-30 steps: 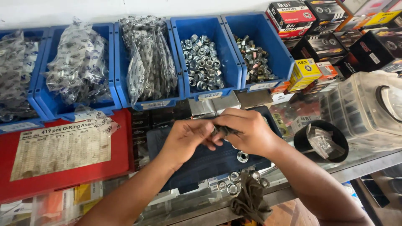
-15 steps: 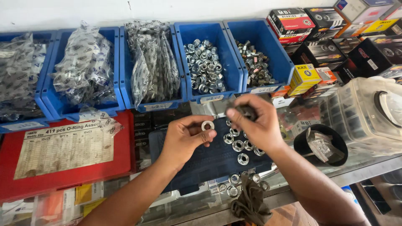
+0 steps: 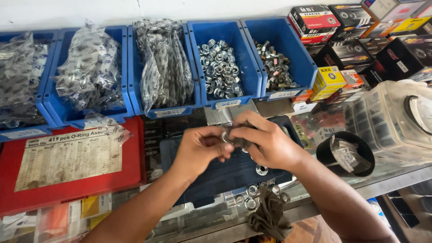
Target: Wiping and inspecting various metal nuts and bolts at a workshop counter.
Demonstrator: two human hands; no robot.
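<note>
Both hands meet just above the dark blue case (image 3: 211, 173): the left hand (image 3: 200, 148) pinches a small metal ring (image 3: 224, 136) in a narrow grip, and the right hand (image 3: 265, 141) is closed on a dark bundle of parts (image 3: 238, 140) touching that ring. One loose bearing (image 3: 261, 169) lies on the case below the right hand, more bearings (image 3: 249, 198) sit off its front edge beside a dark rag (image 3: 270, 216), and blue bins (image 3: 227, 63) stand behind it.

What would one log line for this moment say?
left hand: pinching small silver metal nut | right hand: fingertips on same nut | below: dark blue plastic tray, loose nuts
</note>
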